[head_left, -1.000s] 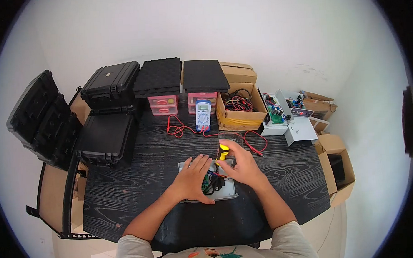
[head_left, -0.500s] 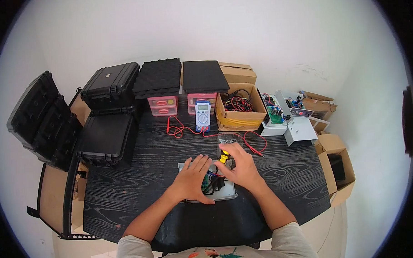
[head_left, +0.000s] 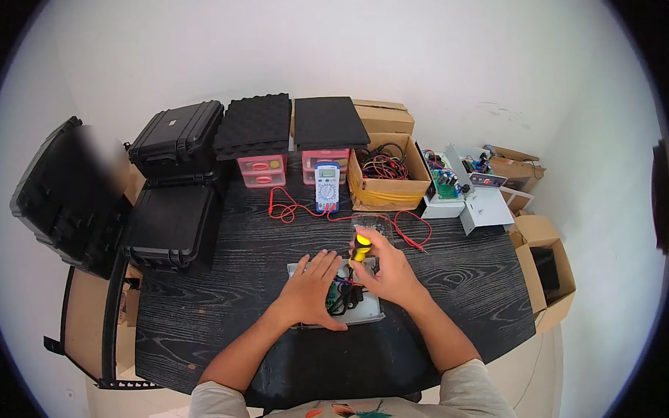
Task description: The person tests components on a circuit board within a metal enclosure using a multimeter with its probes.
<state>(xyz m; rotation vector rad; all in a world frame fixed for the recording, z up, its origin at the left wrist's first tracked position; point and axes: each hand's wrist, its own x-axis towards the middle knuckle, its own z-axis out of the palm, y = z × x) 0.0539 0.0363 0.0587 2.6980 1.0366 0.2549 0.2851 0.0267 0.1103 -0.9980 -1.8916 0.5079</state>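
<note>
In front of me on the dark table lies an open grey metal housing (head_left: 369, 311) with a green circuit board and several black, red and blue wires inside. My left hand (head_left: 308, 291) rests over its left part with fingers stretched out, hiding much of the board. My right hand (head_left: 388, 270) grips a yellow and black screwdriver (head_left: 361, 246) held upright over the housing. The screwdriver's tip is too small to make out among the wires. Just behind the right hand sits a small clear tray (head_left: 380, 223), partly covered by the fingers.
A multimeter (head_left: 327, 187) with red leads stands behind the work. A cardboard box (head_left: 390, 196) of cables and opened electronic units (head_left: 488, 209) sit at the back right. Black cases (head_left: 171, 222) fill the left. Foam sheets (head_left: 254, 127) lie on pink drawers (head_left: 263, 173).
My right hand has shifted its fingers on the screwdriver, baring more of the handle's top. The left hand stays in place over the housing.
</note>
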